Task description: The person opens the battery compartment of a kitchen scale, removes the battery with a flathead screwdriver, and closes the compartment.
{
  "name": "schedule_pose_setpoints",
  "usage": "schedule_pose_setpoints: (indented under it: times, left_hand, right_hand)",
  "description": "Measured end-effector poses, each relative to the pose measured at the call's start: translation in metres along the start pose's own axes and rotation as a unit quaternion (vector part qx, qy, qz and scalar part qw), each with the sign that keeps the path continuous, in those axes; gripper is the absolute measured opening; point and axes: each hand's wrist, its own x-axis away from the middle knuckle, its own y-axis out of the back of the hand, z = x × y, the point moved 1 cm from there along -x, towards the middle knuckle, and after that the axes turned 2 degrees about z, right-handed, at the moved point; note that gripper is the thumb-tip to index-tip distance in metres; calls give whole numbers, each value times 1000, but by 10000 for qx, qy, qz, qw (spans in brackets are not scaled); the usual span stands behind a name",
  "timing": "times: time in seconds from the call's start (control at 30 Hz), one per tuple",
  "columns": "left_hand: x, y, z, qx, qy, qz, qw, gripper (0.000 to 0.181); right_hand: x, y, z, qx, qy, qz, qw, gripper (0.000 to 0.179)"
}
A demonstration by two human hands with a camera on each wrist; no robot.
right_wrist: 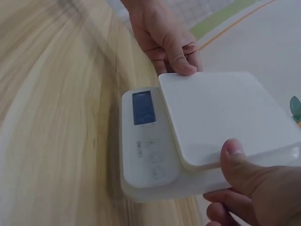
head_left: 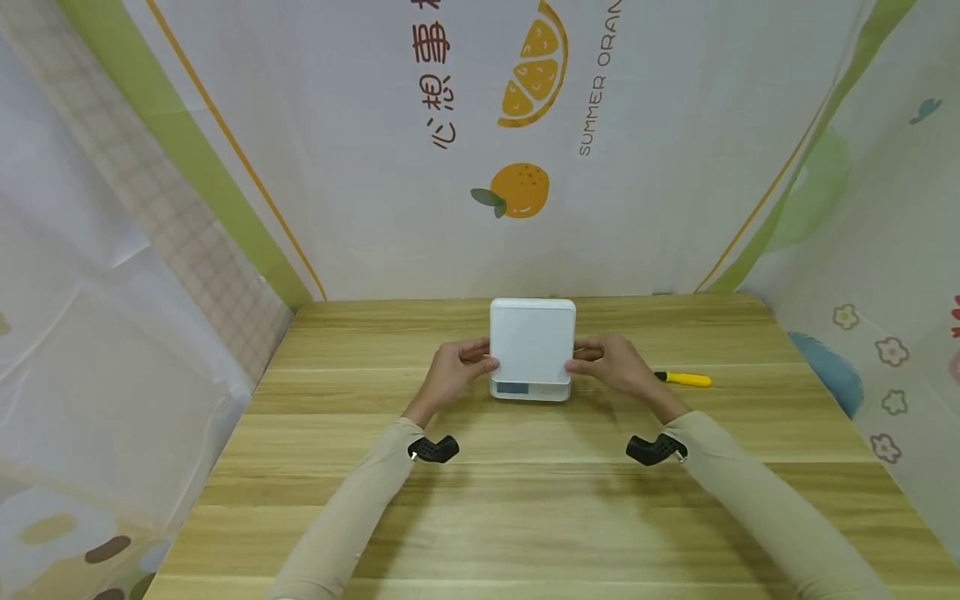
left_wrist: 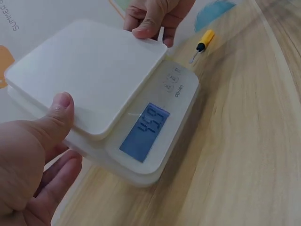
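A white kitchen scale is held between both hands near the back of the wooden table. My left hand grips its left side, the thumb on the square weighing platform and the fingers lower down at the side. On the opposite side my right hand holds it the same way, thumb on top. Dark digits show on the blue-lit display in the left wrist view. Buttons sit beside the display. The fingertips under the scale are partly hidden, and I cannot tell whether its base touches the table.
To the right of the right hand lies a small tool with a yellow handle and a black collar. Behind the wooden table hangs a white printed cloth, with more cloth at both sides.
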Motion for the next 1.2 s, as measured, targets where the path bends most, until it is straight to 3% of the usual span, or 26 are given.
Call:
schedule_pose_setpoints:
  times: [0.33, 0.5, 0.6, 0.8, 1.03, 1.2]
  left_hand:
    - [-4, 9, -9, -153, -374, 151, 9991, 46]
    - [-4, 12, -12, -168, -530, 323, 9979, 47]
    - [-4, 13, -14, -586, -921, 405, 9932, 48]
    - [-3, 14, -13, -1668, -1928, 415, 9661, 45]
    - [-2, 11, -10, -2507, -2876, 270, 9240, 41]
    - [-1, 13, -9, -2968, -3319, 287, 8949, 41]
  right_hand:
    - [-1, 7, 1, 601, 1224, -486, 9895, 39]
    - [-1, 9, -2, 1057, 1908, -680, 9735, 42]
    - [0, 9, -5, 1330, 2326, -838, 9598, 44]
    - [-3, 6, -14, 1954, 3329, -1372, 9123, 45]
    - [-2, 7, -22, 2504, 3813, -1720, 8731, 53]
    - [-5, 6, -23, 2964, 4554, -1847, 8190, 59]
